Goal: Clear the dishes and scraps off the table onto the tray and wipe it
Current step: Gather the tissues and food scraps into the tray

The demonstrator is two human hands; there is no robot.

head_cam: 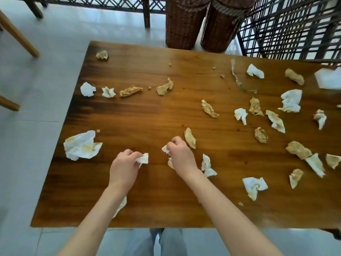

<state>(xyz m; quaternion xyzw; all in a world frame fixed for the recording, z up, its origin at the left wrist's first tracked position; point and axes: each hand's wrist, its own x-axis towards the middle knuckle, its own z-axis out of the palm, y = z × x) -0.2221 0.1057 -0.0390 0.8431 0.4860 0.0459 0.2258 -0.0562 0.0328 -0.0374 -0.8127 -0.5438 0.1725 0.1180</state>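
A brown wooden table (147,111) is strewn with several crumpled tissues, some white, some stained yellow-brown. My left hand (123,165) is closed on a white tissue (144,158) near the table's front middle. My right hand (181,154) is pinched on another white tissue (165,149), with a stained piece (170,163) partly hidden under it. A large stained tissue (81,147) lies to the left. A stained scrap (190,138) lies just right of my right hand. No tray or dishes are in view.
Small crumbs (222,76) dot the far half of the table. Two wicker baskets (184,23) stand beyond the far edge, beside a dark lattice screen (295,28). Wooden chair legs (16,34) stand on the pale floor at the left.
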